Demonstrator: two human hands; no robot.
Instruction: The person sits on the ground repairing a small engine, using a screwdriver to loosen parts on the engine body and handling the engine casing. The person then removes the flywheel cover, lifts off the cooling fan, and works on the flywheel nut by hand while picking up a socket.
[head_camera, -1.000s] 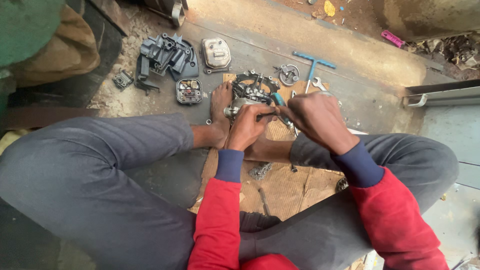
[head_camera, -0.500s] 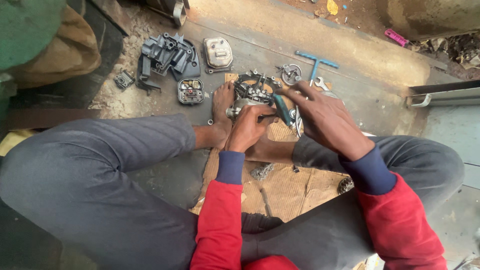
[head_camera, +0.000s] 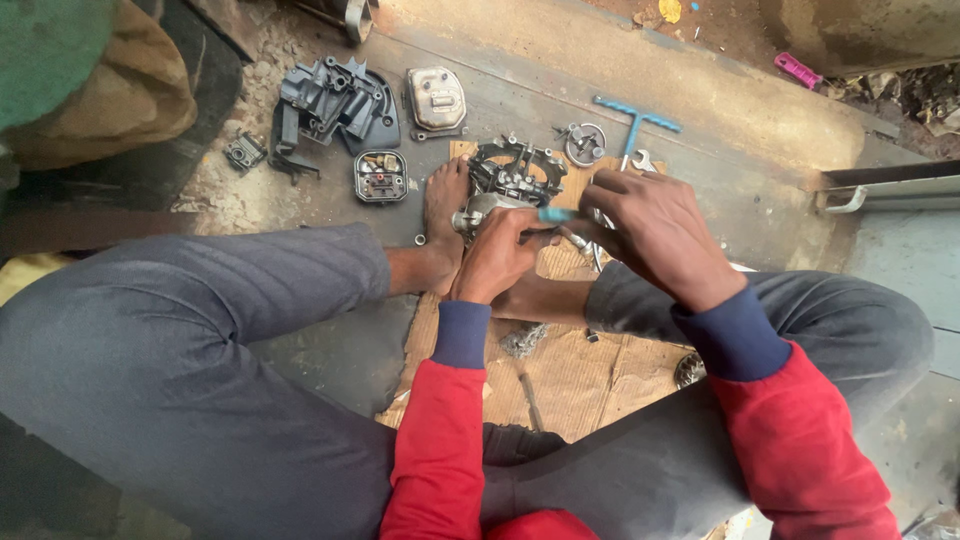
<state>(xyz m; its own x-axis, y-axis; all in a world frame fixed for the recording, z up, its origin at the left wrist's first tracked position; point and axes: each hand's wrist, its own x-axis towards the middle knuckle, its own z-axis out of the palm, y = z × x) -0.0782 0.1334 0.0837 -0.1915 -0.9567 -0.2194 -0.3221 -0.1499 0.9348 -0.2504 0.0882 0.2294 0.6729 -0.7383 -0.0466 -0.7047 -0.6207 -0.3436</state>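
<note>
Working on an engine part held against bare feet.
Left hand gripping part, right hand pinching blue-handled tool; likely slipping toward toes.

- The engine part sits on the cardboard, just right of the bare foot.
- Both hands meet just before it: left hand, right hand beside it.
- Left of the foot lies a small block; behind that, the housing and cover.
- The T-wrench lies behind the right hand.
</note>
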